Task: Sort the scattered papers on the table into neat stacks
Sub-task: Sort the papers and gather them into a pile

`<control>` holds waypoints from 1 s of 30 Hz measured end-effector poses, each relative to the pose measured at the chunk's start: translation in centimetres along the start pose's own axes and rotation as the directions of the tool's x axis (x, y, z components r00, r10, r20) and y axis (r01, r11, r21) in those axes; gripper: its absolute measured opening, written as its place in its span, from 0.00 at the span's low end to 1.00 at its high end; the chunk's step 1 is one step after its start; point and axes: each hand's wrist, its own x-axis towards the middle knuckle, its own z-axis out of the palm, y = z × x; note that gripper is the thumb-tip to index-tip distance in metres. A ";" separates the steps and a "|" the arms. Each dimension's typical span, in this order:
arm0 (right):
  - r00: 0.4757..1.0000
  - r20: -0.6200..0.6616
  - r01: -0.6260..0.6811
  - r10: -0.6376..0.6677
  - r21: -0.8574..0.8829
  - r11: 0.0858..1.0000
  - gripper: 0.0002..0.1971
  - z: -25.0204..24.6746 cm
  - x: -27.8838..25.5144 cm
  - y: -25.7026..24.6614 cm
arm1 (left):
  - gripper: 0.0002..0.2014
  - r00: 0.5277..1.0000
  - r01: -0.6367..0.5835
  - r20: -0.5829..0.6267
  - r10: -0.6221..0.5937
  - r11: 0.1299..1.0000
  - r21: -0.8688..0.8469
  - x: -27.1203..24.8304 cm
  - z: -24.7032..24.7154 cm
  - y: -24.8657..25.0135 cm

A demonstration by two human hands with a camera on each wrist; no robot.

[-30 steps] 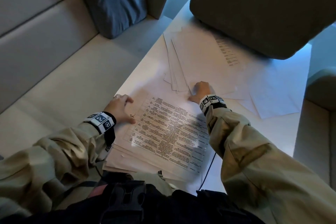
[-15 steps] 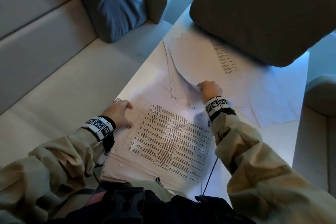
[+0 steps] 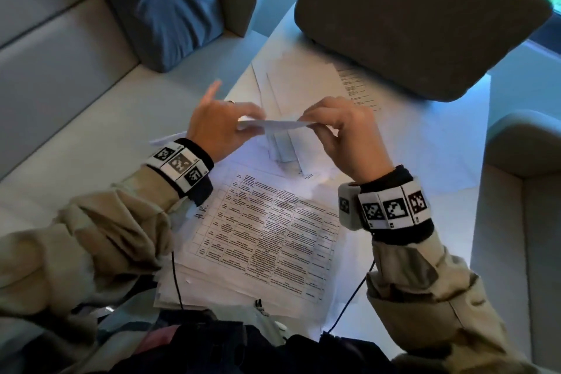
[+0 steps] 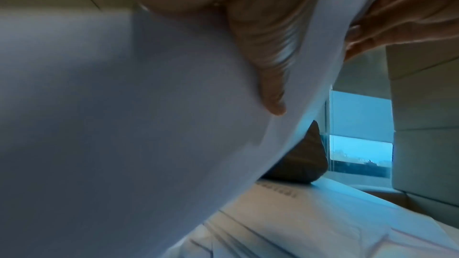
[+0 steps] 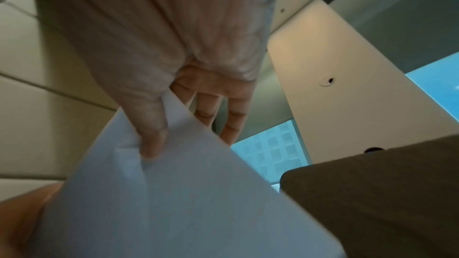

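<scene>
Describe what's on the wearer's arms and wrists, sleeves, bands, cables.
Both arms wear loose, creased beige sleeves. Each wrist has a black band carrying white blocks printed with black square markers: left wristband, right wristband. A thin black cable hangs from each. Left hand wears a ring; right hand is bare.

The lifted sheet shows edge-on from the head view; its print cannot be read. It fills the left wrist view, blurred, and the dark chair back covers the far papers.
</scene>
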 end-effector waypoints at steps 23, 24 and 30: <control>0.364 0.559 -0.593 0.745 -0.478 0.648 0.45 15.0 -0.3 12.2 | 0.09 0.955 0.212 -0.175 -0.239 0.964 -0.163 0.6 -3.1 -4.5; 0.353 0.572 -0.573 0.741 -0.494 0.654 0.45 15.0 -0.1 12.4 | 0.08 0.955 0.209 -0.181 -0.237 0.964 -0.163 0.6 -3.1 -4.7; 0.373 0.560 -0.491 0.740 -0.558 0.669 0.43 15.2 0.1 13.0 | 0.09 0.951 0.227 -0.176 -0.253 0.961 -0.158 0.9 -3.0 -5.1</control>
